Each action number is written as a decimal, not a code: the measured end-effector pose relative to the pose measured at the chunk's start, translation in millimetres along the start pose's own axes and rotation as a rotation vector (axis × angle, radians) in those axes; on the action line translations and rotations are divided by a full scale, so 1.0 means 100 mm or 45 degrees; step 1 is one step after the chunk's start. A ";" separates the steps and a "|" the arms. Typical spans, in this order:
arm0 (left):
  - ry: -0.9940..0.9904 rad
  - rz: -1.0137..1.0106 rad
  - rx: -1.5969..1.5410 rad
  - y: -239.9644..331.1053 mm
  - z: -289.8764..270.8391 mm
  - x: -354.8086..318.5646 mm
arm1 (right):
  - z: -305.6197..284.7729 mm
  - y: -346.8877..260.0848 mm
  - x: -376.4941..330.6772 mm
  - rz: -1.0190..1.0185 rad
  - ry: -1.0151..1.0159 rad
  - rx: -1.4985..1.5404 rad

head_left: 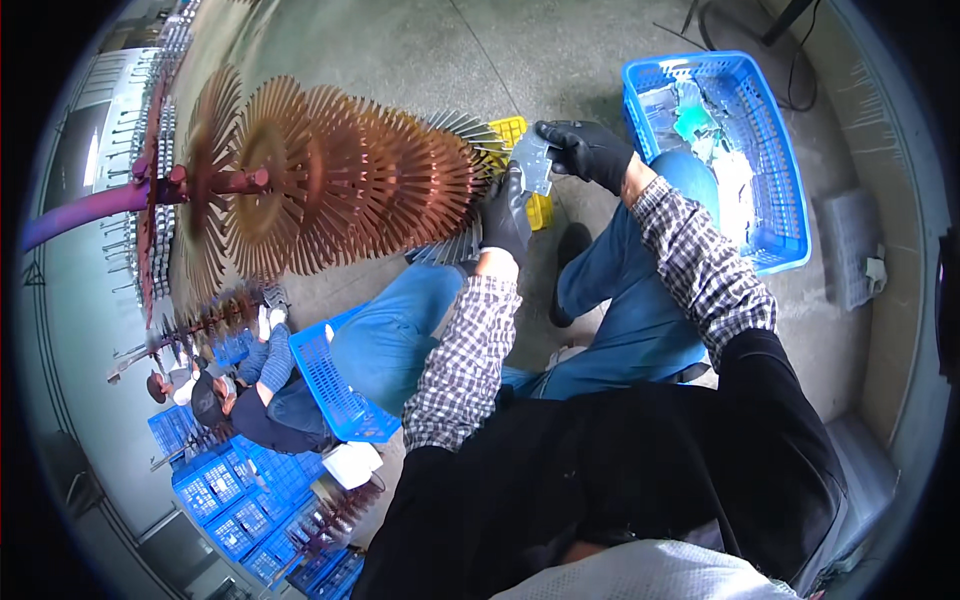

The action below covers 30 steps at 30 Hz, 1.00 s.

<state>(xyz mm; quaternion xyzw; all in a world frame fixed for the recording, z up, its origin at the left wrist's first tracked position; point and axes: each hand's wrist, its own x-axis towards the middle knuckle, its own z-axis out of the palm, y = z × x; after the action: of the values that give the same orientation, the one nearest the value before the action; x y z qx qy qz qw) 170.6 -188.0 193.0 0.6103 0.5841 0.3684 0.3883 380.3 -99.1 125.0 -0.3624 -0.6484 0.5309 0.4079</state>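
Both of my hands wear black gloves and meet just right of a large rack. Between them is a thin, flat, pale grey plate [535,165], perhaps clear plastic or film-covered. My left hand [507,212] pinches its lower left edge, close to the rack's end. My right hand [592,153] holds the upper right edge, fingers bent. The rack [350,180] is a row of rust-brown discs made of many thin radial prongs, on a horizontal bar. Greyer prongs show at its end nearest my hands.
A blue basket [785,190] at my right holds pale sheets and a green piece [692,118]. Behind my hands stands a yellow crate [541,212]. Another blue basket [345,400] is beside my left leg. Co-workers [262,395] sit at left near stacked blue crates [225,490].
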 end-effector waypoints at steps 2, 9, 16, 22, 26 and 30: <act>0.088 -0.177 -0.107 -0.05 -0.01 -0.02 | 0.12 -0.23 -0.02 0.072 0.026 -0.155; 0.192 -0.674 -0.091 0.05 0.09 0.04 | 0.22 -0.94 -0.16 0.271 -0.388 -0.907; 0.156 -0.666 0.108 0.03 0.24 0.05 | 0.47 -0.73 -0.30 0.232 -0.553 -1.104; 0.085 -0.540 0.057 0.15 0.26 0.08 | 0.52 -0.76 -0.30 0.517 -0.352 -1.175; 0.059 -0.419 -0.086 0.15 0.13 -0.04 | 0.45 -0.63 -0.15 0.560 -0.427 -1.229; 0.030 -0.031 0.037 0.01 -0.10 -0.30 | 0.52 -0.54 -0.02 0.560 -0.237 -1.012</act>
<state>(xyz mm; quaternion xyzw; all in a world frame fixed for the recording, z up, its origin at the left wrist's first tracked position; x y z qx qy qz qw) 160.6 -217.8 198.9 0.6043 0.6012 0.3623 0.3769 331.1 -130.6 172.1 -0.5703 -0.7433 0.3453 0.0550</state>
